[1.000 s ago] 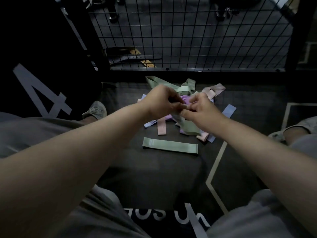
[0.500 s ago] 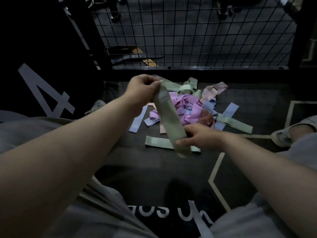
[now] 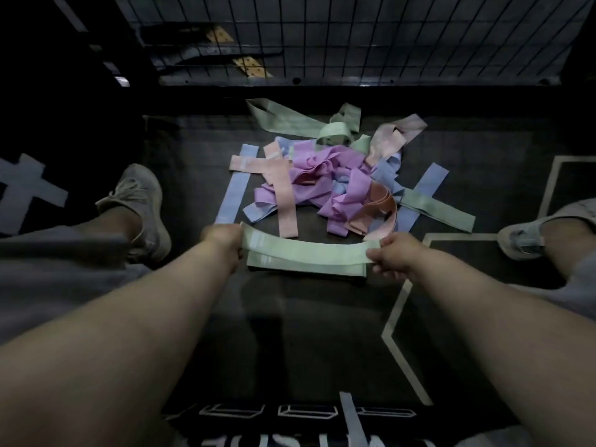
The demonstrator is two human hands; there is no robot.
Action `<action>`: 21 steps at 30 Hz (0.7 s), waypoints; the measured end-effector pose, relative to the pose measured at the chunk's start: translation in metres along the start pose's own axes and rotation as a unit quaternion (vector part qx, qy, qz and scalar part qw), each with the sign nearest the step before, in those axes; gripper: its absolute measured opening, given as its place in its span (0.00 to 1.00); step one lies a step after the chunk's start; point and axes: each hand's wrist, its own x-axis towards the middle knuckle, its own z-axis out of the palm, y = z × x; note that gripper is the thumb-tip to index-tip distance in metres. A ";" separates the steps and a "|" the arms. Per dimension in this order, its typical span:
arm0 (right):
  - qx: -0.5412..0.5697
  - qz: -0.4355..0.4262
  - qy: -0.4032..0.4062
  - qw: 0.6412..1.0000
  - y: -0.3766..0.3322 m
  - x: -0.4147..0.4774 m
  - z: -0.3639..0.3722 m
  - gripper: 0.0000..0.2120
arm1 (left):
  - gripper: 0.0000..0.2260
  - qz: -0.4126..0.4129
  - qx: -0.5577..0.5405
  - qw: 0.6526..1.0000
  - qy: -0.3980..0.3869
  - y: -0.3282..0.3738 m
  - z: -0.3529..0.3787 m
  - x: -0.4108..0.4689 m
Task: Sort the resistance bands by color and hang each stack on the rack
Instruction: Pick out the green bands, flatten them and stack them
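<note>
Holding green band (image 3: 306, 250) flat btw hands: L hand (image 3: 222, 241) gripped one end, R hand (image 3: 392, 257) pinched other. Band sat just over 2nd green band (image 3: 290, 270) on mat (image 3: 290, 333), mixed pile (image 3: 322, 182) beyond, toward mat's far edge.

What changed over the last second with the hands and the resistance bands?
The left hand and right hand lifted a pale green flat elastic band from the tangled pile of pastel bands, then lowered it from steeply slanted to level, just over the second green band lying on the floor. Both hands still grip its ends; pile and floor band stayed.
</note>
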 end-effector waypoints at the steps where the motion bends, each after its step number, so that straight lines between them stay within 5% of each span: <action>1: 0.007 0.011 0.009 1.000 0.002 0.010 0.006 0.01 | 0.09 -0.001 0.009 1.000 0.007 -0.007 0.006 0.007; 7: -0.022 0.030 0.029 0.999 0.018 0.054 0.040 0.05 | 0.17 -0.030 0.101 0.994 -0.029 -0.034 0.021 0.056; 21: -0.119 0.022 0.120 0.985 0.045 0.087 0.051 0.11 | 0.05 0.085 0.261 0.960 0.059 -0.064 0.036 0.080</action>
